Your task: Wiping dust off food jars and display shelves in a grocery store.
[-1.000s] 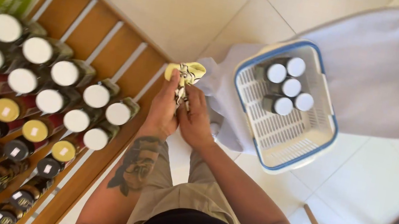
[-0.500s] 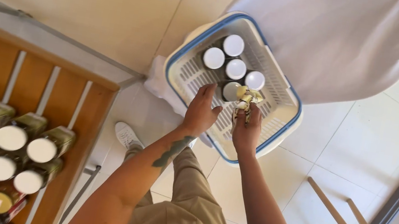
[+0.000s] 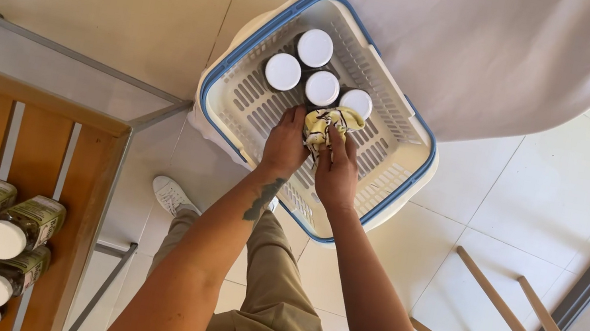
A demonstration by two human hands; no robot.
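Basket (image 3: 241, 103), white with blue rim: four white-lidded jars (image 3: 312, 68) fill its far corner; the slotted bottom toward the near rim lies open. Cloth (image 3: 326, 124), yellow and patterned: we hold it over a jar just beside those four. Our left hand (image 3: 286, 144) and right hand (image 3: 336, 169), both arms reaching in over the near rim, fingers pinching the cloth.

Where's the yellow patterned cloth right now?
In the head view, the yellow patterned cloth is inside the white plastic basket with blue rim, held by both hands, left hand and right hand, beside the four white-lidded jars.
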